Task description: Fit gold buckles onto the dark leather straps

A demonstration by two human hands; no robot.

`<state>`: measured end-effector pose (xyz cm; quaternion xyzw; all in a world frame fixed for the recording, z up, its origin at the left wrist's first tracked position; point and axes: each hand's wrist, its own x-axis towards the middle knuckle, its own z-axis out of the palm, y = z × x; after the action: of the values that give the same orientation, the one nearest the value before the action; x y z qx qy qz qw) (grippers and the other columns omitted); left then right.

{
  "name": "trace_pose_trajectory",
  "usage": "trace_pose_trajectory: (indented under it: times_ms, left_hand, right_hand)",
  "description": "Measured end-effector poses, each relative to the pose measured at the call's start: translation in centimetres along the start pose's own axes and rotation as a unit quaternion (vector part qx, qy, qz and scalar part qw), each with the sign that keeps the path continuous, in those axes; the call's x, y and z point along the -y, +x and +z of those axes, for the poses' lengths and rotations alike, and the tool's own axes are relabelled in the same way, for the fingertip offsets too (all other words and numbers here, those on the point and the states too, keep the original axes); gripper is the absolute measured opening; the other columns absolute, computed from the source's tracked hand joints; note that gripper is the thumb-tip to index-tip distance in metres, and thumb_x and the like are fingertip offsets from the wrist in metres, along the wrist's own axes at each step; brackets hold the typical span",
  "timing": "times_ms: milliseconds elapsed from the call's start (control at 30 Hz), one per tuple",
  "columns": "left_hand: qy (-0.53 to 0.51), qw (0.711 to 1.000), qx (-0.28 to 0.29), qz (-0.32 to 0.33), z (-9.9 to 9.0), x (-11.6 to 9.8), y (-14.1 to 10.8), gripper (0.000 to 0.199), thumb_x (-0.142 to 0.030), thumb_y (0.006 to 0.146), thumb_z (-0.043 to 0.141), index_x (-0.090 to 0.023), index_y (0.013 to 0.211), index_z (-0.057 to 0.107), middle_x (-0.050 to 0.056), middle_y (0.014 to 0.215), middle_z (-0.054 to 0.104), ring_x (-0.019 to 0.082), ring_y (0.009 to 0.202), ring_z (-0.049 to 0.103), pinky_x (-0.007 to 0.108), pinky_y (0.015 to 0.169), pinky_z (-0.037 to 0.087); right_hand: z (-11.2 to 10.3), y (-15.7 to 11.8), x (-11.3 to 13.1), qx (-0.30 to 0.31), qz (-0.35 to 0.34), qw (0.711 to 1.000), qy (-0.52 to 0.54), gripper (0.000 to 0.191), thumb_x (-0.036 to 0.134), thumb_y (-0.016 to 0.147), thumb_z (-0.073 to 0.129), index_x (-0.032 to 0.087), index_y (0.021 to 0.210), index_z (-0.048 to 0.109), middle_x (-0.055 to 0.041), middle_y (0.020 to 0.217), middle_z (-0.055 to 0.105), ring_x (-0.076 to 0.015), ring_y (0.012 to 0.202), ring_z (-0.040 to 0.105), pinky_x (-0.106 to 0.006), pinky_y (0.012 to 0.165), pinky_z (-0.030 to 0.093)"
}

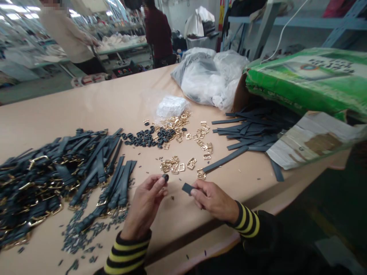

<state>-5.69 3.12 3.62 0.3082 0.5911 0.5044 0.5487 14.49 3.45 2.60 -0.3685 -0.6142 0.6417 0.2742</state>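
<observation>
The left hand (145,204) pinches what seems a small black loop (165,177) between its fingers (160,182); the right hand (213,200) pinches a dark leather strap end (187,188) above the counter (86,114). Loop and strap are apart, so fitting them calls for bringing them together.

Tan table (86,110) with gold buckles (191,163)

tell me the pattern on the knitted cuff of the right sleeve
The knitted cuff of the right sleeve has black and yellow stripes around the arm; it shows best in the head view.
</observation>
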Motion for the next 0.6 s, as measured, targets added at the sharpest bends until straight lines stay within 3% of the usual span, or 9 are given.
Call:
trace_pose_trajectory:
  times_ms: [67,167,333,467,600]
  left_hand:
    - [-0.106,0.993,-0.014,-0.056,1.0,1.5,-2.4,0.022,-0.025,0.06,0.075,-0.015,0.075,0.062,-0.002,0.072,0.057,0.005,0.061,0.053,0.013,0.052,0.045]
    - [-0.161,0.982,-0.045,-0.087,2.2,2.8,-4.2,0.023,-0.022,0.057,0.077,-0.014,0.072,0.062,-0.003,0.068,0.058,0.004,0.06,0.054,0.011,0.057,0.049]
    - [-0.136,0.99,-0.015,-0.046,2.9,3.4,-5.2,0.018,-0.022,0.061,0.074,-0.014,0.073,0.063,-0.003,0.069,0.06,0.004,0.062,0.057,0.012,0.062,0.05]
    - [-0.104,0.994,0.019,-0.009,3.1,3.7,-5.9,0.018,-0.018,0.063,0.073,-0.016,0.077,0.062,-0.003,0.073,0.062,0.005,0.067,0.059,0.014,0.068,0.049]
    - [-0.099,0.992,0.053,-0.052,3.3,3.7,-6.4,0.017,-0.018,0.06,0.075,-0.013,0.071,0.063,-0.001,0.071,0.063,0.007,0.066,0.059,0.014,0.066,0.049]
  right_hand:
    - [0.7,-0.3,0.6,-0.028,-0.032,0.996,-0.082,0.017,0.026,0.088,0.041,0.016,0.076,0.047,0.0044,0.053,0.047,-0.0066,0.048,0.041,-0.019,0.052,0.033]
    - [1.7,-0.7,0.7,-0.051,-0.035,0.986,-0.153,0.014,0.024,0.087,0.041,0.017,0.078,0.049,0.0045,0.053,0.046,-0.0079,0.048,0.041,-0.02,0.051,0.031]
    - [1.8,-1.2,0.3,-0.075,-0.038,0.973,-0.214,0.012,0.022,0.085,0.043,0.017,0.076,0.049,0.0046,0.053,0.042,-0.0083,0.049,0.039,-0.02,0.051,0.027]
    - [0.8,-1.5,0.5,-0.031,-0.026,0.973,-0.226,0.019,0.022,0.085,0.043,0.016,0.067,0.046,0.0041,0.053,0.043,-0.0076,0.049,0.038,-0.02,0.05,0.026]
    - [0.7,-2.1,0.2,-0.045,-0.031,0.959,-0.277,0.019,0.023,0.087,0.041,0.016,0.071,0.049,0.0024,0.056,0.047,-0.0089,0.052,0.042,-0.02,0.052,0.027]
